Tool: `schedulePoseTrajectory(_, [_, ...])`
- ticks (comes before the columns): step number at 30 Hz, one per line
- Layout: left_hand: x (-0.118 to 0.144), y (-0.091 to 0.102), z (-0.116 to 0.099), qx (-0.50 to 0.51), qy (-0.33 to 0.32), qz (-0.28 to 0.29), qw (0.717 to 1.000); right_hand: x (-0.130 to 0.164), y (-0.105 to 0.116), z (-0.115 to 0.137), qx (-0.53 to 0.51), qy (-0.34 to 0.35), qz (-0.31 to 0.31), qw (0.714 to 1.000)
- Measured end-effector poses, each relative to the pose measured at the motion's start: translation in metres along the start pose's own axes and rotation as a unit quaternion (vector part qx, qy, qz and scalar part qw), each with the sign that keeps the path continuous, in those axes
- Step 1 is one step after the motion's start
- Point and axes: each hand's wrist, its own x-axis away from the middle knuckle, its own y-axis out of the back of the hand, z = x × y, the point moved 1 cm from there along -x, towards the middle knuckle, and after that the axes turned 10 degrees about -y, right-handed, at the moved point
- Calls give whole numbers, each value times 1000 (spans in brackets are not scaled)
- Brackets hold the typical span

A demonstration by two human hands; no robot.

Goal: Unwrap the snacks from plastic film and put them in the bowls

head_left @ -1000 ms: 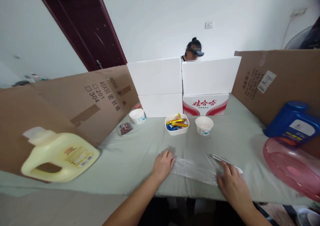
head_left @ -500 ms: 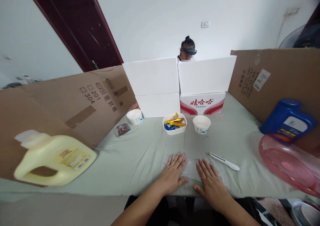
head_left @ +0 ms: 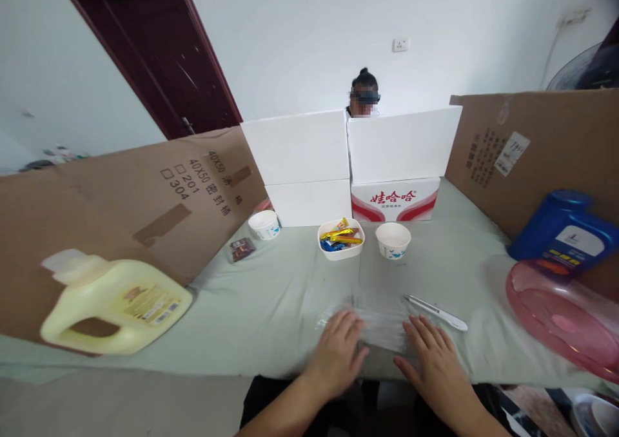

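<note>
A clear plastic bag or film (head_left: 384, 329) lies flat near the front edge of the cloth-covered table (head_left: 261, 308). My left hand (head_left: 336, 353) rests on its left part, fingers stretched forward and a little bent. At the bag's right end is my right hand (head_left: 430, 356), fingers apart and thumb pointing inward. Neither hand grips anything that I can see. Just beyond my right hand lies a white utility knife (head_left: 436, 312), its tip pointing away to the left.
Farther back stand a white bowl of wrapped snacks (head_left: 341, 254) and two paper bowls (head_left: 393, 240) (head_left: 264, 225). A yellow detergent jug (head_left: 116, 305) is left; a blue bottle (head_left: 563, 234) and pink basin (head_left: 561, 321) are right. White boxes (head_left: 309, 147) screen a person (head_left: 364, 95).
My hands have drawn slightly back toward me and apart, the right one shifting right. Their fingers are more bent than before, and more of the clear plastic shows between them.
</note>
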Motion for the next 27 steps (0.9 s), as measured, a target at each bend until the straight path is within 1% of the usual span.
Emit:
schedulePoseTrajectory(2, [-7, -3, -22, 30, -24, -4, 999, -3, 1, -7, -3, -11, 12, 1000])
schedulePoseTrajectory(4, [-13, -8, -36, 51, -33, -8, 998, -2, 0, -18, -9, -7, 16, 1000])
schedulePoseTrajectory(7, [-17, -17, -44, 78, -36, -15, 996, 2, 0, -36, -28, 24, 15, 999])
schedulePoseTrajectory(10, [-21, -27, -48, 104, -46, -30, 993, 3, 5, -44, -48, 52, 8, 997])
schedulePoseTrajectory(12, [-24, -33, -53, 119, -55, -45, 990, 1, 12, -40, -62, 56, 3, 996])
schedulePoseTrajectory(14, [-29, -39, -60, 132, -49, -67, 988, -3, 23, -29, -80, 56, -1, 995])
schedulePoseTrajectory(16, [-33, -46, -66, 139, -26, -91, 986, -6, 35, -15, -104, 54, -10, 993])
schedulePoseTrajectory(18, [-36, -51, -68, 151, 9, -116, 982, -9, 46, -5, -140, 45, -33, 989])
schedulePoseTrajectory(20, [-36, -52, -66, 194, 62, -151, 967, -12, 50, -1, -191, 19, -60, 980])
schedulePoseTrajectory(22, [-33, -49, -61, 275, 131, -191, 933, -15, 46, -6, -260, -14, -57, 964])
schedulePoseTrajectory(24, [-27, -44, -57, 353, 173, -216, 894, -19, 36, -14, -333, -28, -16, 943])
schedulePoseTrajectory(25, [-24, -41, -55, 379, 173, -220, 882, -21, 30, -17, -360, -21, 15, 933])
schedulePoseTrajectory(27, [-18, -35, -54, 405, 135, -213, 879, -26, 22, -20, -380, 15, 89, 921])
